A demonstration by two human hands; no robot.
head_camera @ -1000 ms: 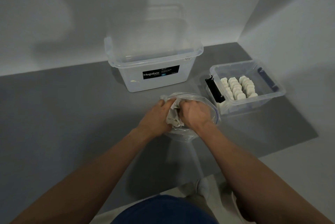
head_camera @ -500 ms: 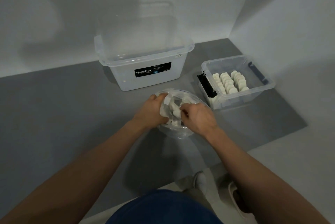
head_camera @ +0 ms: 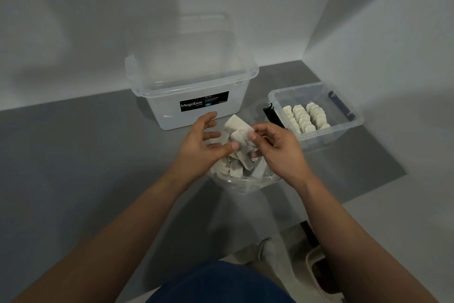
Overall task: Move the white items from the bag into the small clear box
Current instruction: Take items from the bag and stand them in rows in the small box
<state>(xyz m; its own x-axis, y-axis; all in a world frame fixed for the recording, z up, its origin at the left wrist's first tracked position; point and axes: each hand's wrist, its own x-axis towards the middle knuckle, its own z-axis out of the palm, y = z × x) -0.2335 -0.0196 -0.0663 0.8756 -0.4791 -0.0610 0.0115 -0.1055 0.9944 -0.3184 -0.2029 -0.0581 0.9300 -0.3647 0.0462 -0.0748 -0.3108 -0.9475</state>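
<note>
Right now the right hand [head_camera: 277,149] is pinching a loose bunch of white sachets [head_camera: 237,130] just above the clear bag [head_camera: 235,181], the left hand [head_camera: 202,141] hovering spread beside them, so one is probably risking slipping free before reaching the small clear box [head_camera: 331,137]

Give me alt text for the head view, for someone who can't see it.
The right hand pinches a clump of white items just above the open clear bag, with the left hand open beside them. To the right, the small clear box holds rows of white items; a large Megabox tub stands behind.
</note>
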